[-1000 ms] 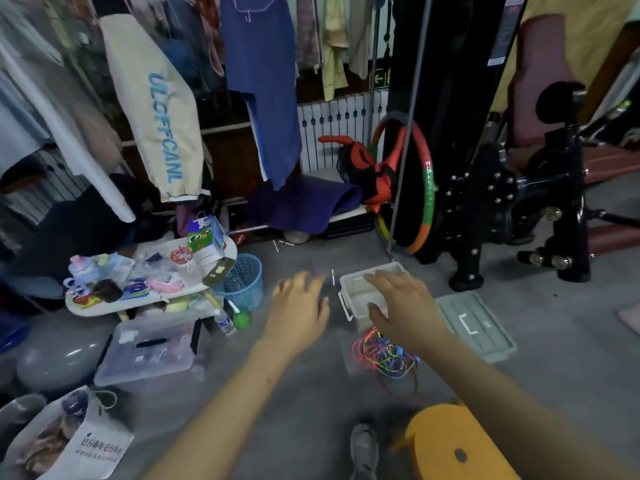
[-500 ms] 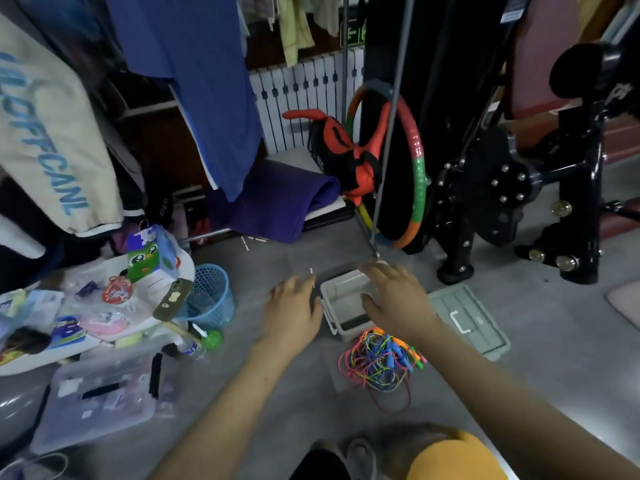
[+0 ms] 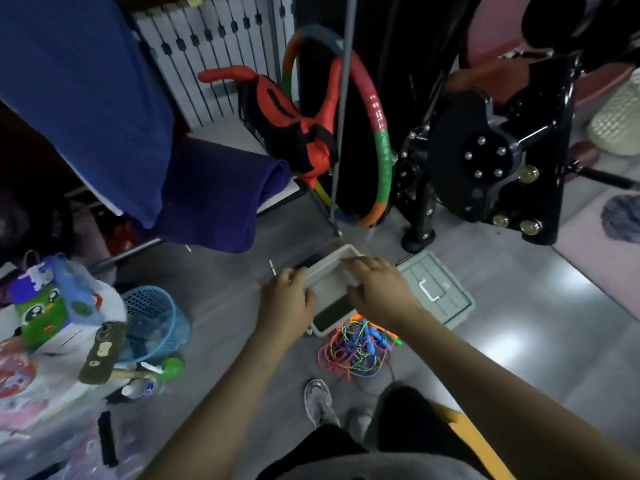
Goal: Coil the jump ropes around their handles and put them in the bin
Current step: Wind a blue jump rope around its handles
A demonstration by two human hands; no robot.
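Note:
A small pale grey bin (image 3: 333, 289) stands on the grey floor in front of me. My left hand (image 3: 285, 299) rests on its left rim and my right hand (image 3: 379, 289) on its right rim, fingers curled over the edges. The inside that shows between my hands holds nothing. Just nearer than the bin lies a tangled heap of jump ropes (image 3: 356, 348) in pink, yellow, blue and green, with blue and orange handles showing. Part of the heap is hidden under my right forearm.
The bin's grey lid (image 3: 438, 291) lies flat to the right. A blue mesh basket (image 3: 152, 323) and a cluttered white table (image 3: 52, 372) stand left. Black gym equipment (image 3: 485, 161) and a coloured hoop (image 3: 379, 133) rise behind. My shoe (image 3: 318, 401) and an orange stool (image 3: 464, 431) are below.
I have leaned forward and down, so the view is closer. Both hands have moved from hovering above the bin to its two side rims.

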